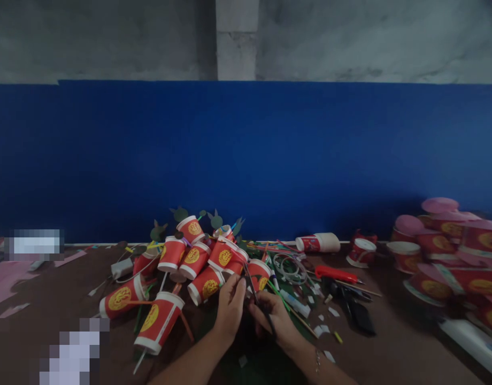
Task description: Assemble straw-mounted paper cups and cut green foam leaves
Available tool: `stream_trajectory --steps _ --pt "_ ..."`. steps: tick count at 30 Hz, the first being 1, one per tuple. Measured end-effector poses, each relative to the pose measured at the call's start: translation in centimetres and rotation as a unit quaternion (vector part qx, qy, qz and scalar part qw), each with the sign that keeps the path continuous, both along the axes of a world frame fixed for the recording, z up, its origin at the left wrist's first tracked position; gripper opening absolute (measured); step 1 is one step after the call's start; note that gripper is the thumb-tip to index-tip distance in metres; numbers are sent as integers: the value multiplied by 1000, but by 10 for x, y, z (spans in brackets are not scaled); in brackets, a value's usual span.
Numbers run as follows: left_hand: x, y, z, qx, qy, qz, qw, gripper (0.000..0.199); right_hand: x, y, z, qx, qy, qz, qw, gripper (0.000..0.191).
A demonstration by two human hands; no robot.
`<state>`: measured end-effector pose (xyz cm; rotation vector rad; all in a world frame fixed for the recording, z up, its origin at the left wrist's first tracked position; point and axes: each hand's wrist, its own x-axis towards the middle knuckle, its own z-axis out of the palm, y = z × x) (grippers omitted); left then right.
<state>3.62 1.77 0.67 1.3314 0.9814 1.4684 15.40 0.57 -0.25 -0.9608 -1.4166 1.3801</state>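
My right hand (272, 313) is closed around a pair of dark-handled scissors (250, 278), whose blades point up and away from me. Close beside it, my left hand (232, 305) has its fingers pinched together near the blades. A small whitish bit shows between the two hands, but what the left fingers hold is too small to make out. Just beyond the hands lies a heap of red paper cups (222, 254) with yellow round emblems, several with straws through them. One red cup (160, 323) lies tilted to the left of my left hand.
Right of my hands are white paper scraps (321, 330), a coil of clear tubing (290, 267), a red-handled tool (338, 274) and a black object (360, 315). More red cups and pink pieces (466, 240) are piled far right. Pink sheets (9, 278) lie left. A blue wall (246, 160) stands behind.
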Motion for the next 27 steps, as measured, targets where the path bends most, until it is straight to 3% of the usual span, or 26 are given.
stream_trajectory --steps 8,14,21,27 --pt "-3 1 4 -18 3 -42 999 28 5 0 5 -16 -12 30 999 36" --pt "-4 6 2 -72 -31 -47 996 31 9 0 9 -17 -2 43 999 37" --pt "-4 6 13 -153 -50 -49 986 37 8 3 9 -13 -6 52 999 37" --pt "-5 6 22 -186 -28 -69 980 38 7 8 7 -9 6 -15 1000 35"
